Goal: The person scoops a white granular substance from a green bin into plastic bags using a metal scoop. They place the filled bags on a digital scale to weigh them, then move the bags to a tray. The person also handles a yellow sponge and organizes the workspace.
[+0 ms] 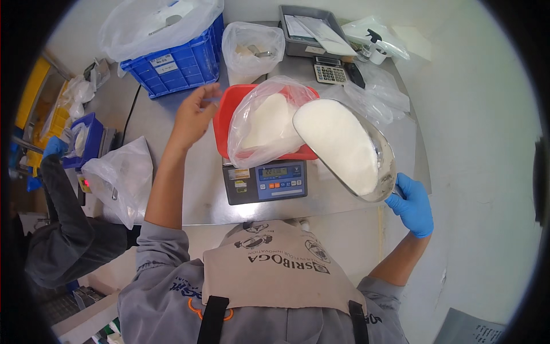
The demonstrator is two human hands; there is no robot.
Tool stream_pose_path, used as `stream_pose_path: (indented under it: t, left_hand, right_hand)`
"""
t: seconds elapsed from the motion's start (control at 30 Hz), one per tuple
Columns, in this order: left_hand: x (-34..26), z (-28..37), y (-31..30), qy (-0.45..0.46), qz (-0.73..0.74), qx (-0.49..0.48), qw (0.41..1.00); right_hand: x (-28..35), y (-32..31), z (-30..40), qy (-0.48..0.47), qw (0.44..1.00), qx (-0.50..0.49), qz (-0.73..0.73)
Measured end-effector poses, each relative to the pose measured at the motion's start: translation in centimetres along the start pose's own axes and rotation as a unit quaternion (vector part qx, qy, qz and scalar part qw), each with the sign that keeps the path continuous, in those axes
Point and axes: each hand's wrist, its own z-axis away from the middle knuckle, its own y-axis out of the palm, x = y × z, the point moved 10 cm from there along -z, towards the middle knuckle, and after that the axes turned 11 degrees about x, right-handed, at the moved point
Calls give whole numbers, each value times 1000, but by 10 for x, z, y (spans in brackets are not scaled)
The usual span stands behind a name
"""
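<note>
My right hand [411,208], in a blue glove, grips the handle of a large metal scoop [386,161]. White powder [337,142] is heaped in the scoop, whose front end overhangs the right side of a red plastic basin [224,124]. A clear plastic bag [235,148] lines the basin and holds more white powder [270,120]. Beneath the basin is a digital scale [264,182] with a lit display. My bare left hand [194,115] is raised by the basin's left rim, fingers curled but apart; a faint bluish bit shows near the fingertips.
A blue crate [180,71] with a bag and scoop stands back left. Beside it is a bag-lined container [253,51]. Farther right are a grey tray [300,47], calculator [330,71] and spray bottle [370,45]. A co-worker's gloved hand [55,147] reaches a blue-purple bin [92,142].
</note>
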Motion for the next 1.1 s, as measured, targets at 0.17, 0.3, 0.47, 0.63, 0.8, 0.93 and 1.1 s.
stream_pose_path:
  t: [0.17, 0.3, 0.47, 0.63, 0.8, 0.93, 1.1]
  left_hand:
    - [41, -9, 43, 38, -136, 79, 987]
    - [-5, -6, 74, 43, -247, 155, 956]
    - [8, 4, 61, -12, -129, 129, 983]
    - [25, 25, 43, -14, -67, 102, 992]
    - [12, 41, 13, 12, 8, -15, 1000]
    - [0, 55, -9, 5, 55, -94, 994]
    - [24, 73, -23, -11, 106, -149, 983]
  right_hand:
    - [62, 0, -34, -15, 967, 16, 253]
    - [115, 14, -83, -50, 915, 32, 399]
    - [126, 9, -98, -26, 905, 59, 421]
    - [74, 0, -78, -14, 958, 86, 275]
    - [40, 0, -43, 36, 992, 54, 107]
    - [17, -1, -27, 69, 996, 37, 35]
    - [26, -6, -18, 48, 999, 18, -1]
